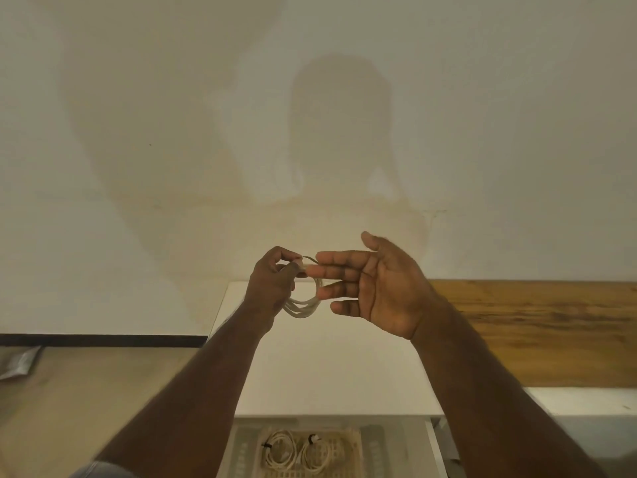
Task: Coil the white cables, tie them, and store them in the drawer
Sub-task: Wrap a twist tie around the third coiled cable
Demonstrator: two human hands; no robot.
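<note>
Coiling done: left hand (275, 277) pinches white cable coil (303, 307), right hand (375, 288) spread flat alongside; tie needed next.

At frame centre, the left hand (272, 284) pinches a coiled cable (305, 307) held above the cabinet top (327, 367), with the right hand (375, 288) just right of the coil. At bottom centre, the open drawer (400, 446) holds a basket (350, 453) containing two tied cable coils (300, 451). The wooden surface (537, 332) lies right of the cabinet; the floor (86, 401) lies left.
</note>
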